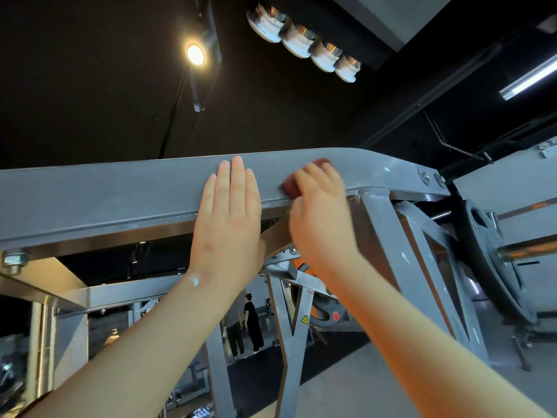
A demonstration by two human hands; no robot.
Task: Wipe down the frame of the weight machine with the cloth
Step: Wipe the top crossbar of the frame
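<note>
Two hands are up on the top beam [120, 191] of the grey weight machine frame, and each seems to have its own job. The left hand [229, 212] lies flat against the beam's slanted face, fingers straight and together, holding nothing; it looks like a brace that steadies the person while reaching overhead. The right hand [316, 203] is just beside it, pressing a dark red cloth [291, 186] onto the beam near the point where the metal bends downward toward two bolts [432, 178]. Its fingers are blurred, so I cannot tell whether they curl round the cloth or only push it flat; the cloth shows at the hand's left edge and above the fingertips. Pressing from the palm would keep the cloth in full contact with the metal. Judging by this position, the wipe is on the upper bar, with the welded diagonal struts [388, 251] below the bend likely yet to be done. A weight plate [494, 260] hangs on a bar to the right.
</note>
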